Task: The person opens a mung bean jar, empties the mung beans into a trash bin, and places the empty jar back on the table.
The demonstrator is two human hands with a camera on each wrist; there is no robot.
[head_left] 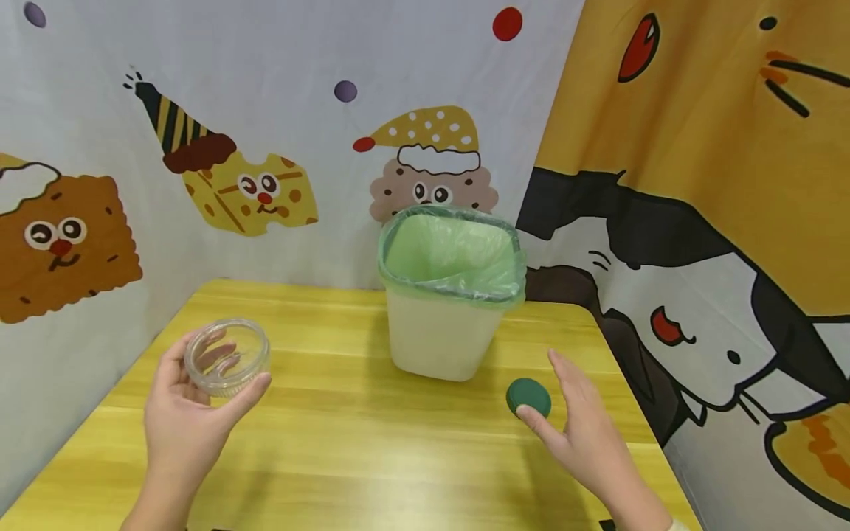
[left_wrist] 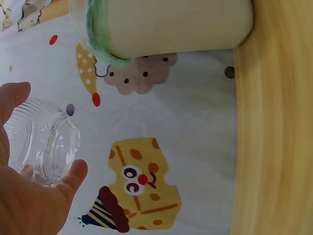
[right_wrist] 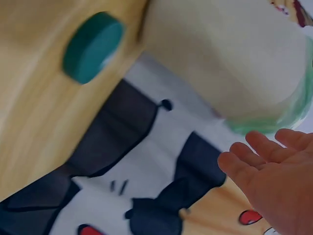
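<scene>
A clear jar (head_left: 229, 358) is held above the left side of the table by my left hand (head_left: 189, 420), its thumb and fingers curled round the sides. The jar (left_wrist: 41, 139) shows ridged walls in the left wrist view, and its mouth is uncovered. On the table at the right lies a round green lid (head_left: 528, 398). My right hand (head_left: 587, 435) hovers beside this lid with fingers extended and nothing in its grasp. In the right wrist view the lid (right_wrist: 93, 47) stands apart from the fingers.
A whitish bin (head_left: 441, 332) with a green plastic liner (head_left: 451, 254) stands at the back of the yellow wood-grain table (head_left: 319, 442). Behind the table hangs a white curtain (head_left: 265, 44) with cartoon prints, and an orange one (head_left: 717, 147) covers the right side.
</scene>
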